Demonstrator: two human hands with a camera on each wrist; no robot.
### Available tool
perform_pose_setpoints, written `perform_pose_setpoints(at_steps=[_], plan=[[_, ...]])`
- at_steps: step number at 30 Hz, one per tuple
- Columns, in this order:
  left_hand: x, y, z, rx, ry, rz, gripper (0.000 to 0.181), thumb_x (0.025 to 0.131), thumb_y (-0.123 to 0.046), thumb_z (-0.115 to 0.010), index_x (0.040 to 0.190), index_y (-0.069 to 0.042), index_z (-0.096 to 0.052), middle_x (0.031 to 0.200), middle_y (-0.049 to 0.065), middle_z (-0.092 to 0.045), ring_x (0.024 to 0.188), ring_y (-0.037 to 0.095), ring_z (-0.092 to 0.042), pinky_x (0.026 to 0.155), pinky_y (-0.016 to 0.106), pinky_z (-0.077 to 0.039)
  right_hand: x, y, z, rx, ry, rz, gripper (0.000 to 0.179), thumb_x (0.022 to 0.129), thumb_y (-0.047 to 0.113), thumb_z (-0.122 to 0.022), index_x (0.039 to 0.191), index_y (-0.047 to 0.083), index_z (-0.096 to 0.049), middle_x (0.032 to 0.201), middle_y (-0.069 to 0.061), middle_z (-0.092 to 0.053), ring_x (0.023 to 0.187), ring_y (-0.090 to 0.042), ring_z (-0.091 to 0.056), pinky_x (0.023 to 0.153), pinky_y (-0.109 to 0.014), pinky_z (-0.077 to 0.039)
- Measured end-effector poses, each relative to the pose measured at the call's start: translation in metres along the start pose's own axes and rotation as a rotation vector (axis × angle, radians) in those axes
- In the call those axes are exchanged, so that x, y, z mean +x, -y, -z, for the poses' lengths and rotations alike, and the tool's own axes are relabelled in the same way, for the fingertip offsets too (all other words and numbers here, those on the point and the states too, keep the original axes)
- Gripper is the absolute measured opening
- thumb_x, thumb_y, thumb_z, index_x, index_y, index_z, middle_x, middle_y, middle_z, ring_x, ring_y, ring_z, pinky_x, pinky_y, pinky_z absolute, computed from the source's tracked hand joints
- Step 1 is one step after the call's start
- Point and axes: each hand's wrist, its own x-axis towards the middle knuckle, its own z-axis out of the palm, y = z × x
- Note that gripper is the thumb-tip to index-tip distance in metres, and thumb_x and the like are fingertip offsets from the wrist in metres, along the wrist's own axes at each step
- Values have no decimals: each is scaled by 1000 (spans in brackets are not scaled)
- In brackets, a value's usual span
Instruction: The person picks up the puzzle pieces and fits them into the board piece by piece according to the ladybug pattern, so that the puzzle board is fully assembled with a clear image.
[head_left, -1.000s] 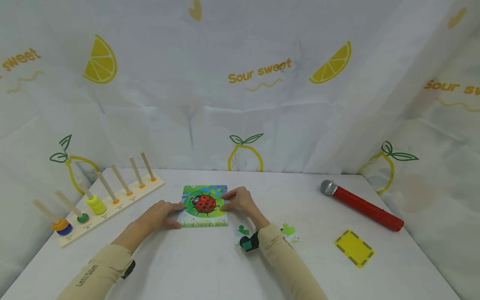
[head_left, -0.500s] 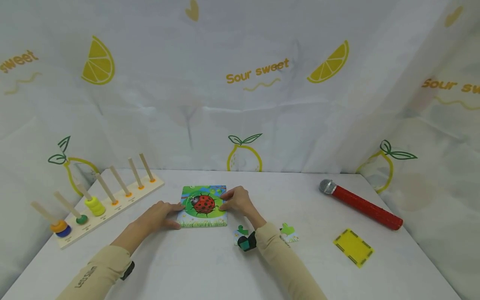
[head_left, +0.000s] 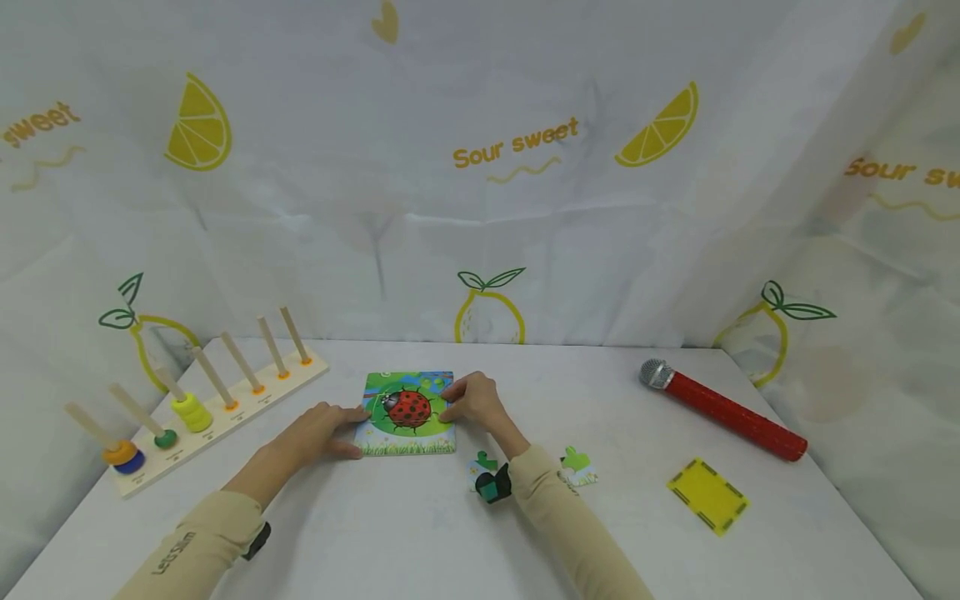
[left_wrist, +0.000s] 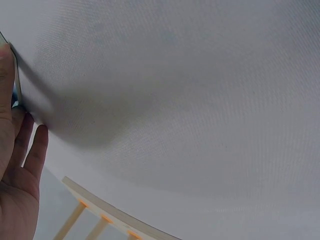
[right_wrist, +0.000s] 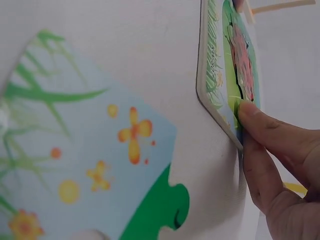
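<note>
A square ladybug jigsaw puzzle [head_left: 408, 417] lies at the middle of the white table, its red ladybug on a green ground. At its left edge, my left hand [head_left: 318, 432] holds the board with thumb and fingers; the left wrist view shows those fingers [left_wrist: 36, 152] against the rim. On the opposite side my right hand [head_left: 480, 404] pinches the right edge, the thumb [right_wrist: 252, 112] on the printed face. Two loose jigsaw pieces lie nearer me: one piece [head_left: 483, 461] beside the right wrist camera, and a green-and-white piece [head_left: 579, 467] to the right of the sleeve.
A wooden peg stacker [head_left: 225, 408] with coloured beads stands at the left. Toward the right lie a red toy microphone [head_left: 723, 410] and a yellow rectangular plate [head_left: 708, 496]. Behind the table hangs a white lemon-print cloth [head_left: 375, 192].
Both hands stay at the puzzle's sides, and the puzzle keeps its place. Only a slight shift of the head view shows.
</note>
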Motion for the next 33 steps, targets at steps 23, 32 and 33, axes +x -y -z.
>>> perform_pose_setpoints(at_steps=[23,32,33], plan=[[0,1,1,-7,-13,-31,59,74,-30,-80,120,2,-65,118,20,-65,106,42,-59,89,51,-46,-7,-5,-3,166,-34,6,31,68,-7,-81,97,-7,-70,85,-18,-71,61,-8,-61,69,-27,-54],[-2,1,0,-15,-20,-30,58,74,-31,-79,120,3,-65,115,21,-66,103,41,-58,89,51,-46,-10,-7,1,218,27,10,28,75,-5,-76,101,-9,-68,91,-19,-70,72,-12,-63,73,-28,-53],[-2,1,0,-11,-24,-33,58,74,-31,-79,120,3,-65,114,20,-66,103,41,-59,88,51,-46,-12,-7,3,241,42,12,28,76,-5,-75,103,-10,-67,94,-21,-69,76,-15,-64,75,-28,-53]])
